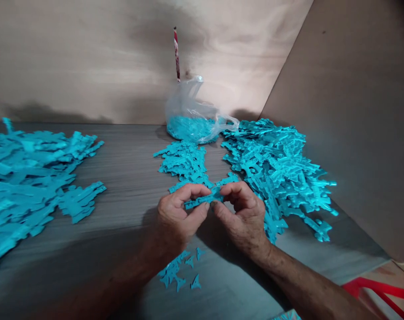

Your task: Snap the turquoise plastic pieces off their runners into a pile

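Between my two hands is a long, narrow turquoise plastic piece (198, 202) with an uneven outline. My left hand (180, 213) pinches it with thumb and forefinger along its left part. At its right end, the thumb and forefinger of my right hand (243, 218) are closed on it, their tips close to the left thumb. Just behind my fingers lies a small heap of similar turquoise pieces (185, 162). Below my hands, near the left forearm, several small pointed turquoise bits (173, 271) are scattered on the grey tabletop (128, 178).
Large piles of turquoise plastic pieces lie at left (25, 173) and right (278, 169). A clear plastic bag (191, 106) part-filled with turquoise pieces stands at the back. A red-and-white patterned stick (177, 55) rises behind it. Wooden panels (88, 58) enclose the back and right side.
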### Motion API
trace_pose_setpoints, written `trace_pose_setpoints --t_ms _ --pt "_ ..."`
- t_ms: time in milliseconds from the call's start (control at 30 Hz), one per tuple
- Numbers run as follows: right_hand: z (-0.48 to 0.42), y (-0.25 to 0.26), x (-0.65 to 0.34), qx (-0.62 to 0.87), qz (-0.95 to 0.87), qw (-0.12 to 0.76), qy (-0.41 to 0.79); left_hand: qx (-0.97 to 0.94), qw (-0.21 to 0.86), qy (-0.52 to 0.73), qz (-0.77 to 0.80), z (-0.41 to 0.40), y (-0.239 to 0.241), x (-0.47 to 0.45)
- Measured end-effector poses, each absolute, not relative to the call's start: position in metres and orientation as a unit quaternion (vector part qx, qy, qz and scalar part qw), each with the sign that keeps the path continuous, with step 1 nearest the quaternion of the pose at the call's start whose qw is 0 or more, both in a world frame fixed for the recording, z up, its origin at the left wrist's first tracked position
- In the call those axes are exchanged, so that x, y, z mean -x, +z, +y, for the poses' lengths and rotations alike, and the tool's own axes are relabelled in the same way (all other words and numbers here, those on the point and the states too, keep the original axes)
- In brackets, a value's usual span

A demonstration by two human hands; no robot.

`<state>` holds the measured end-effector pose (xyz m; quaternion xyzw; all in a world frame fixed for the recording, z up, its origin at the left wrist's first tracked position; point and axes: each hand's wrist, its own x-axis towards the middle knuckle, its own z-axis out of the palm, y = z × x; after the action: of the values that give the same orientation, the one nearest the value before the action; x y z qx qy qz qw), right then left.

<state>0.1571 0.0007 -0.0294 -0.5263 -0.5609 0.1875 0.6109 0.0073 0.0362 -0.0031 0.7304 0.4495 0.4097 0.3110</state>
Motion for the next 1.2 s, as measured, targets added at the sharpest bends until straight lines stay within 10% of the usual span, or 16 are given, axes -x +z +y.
trace_pose_setpoints --t_ms 600,900,1200 --pt "0.003 -0.028 -0.15 0.506 -0.51 0.614 0.327 -0.729 0.309 0.423 0.44 0.033 -0.015 -0.011" --pt "0.017 -0.027 -0.159 0.494 -0.388 0.616 0.475 -0.523 0.586 0.39 0.481 0.054 -0.006 -0.01" --pt "0.01 -0.037 -0.154 0.527 -0.545 0.591 0.276 -0.471 0.609 0.405 0.493 0.053 -0.003 -0.011"
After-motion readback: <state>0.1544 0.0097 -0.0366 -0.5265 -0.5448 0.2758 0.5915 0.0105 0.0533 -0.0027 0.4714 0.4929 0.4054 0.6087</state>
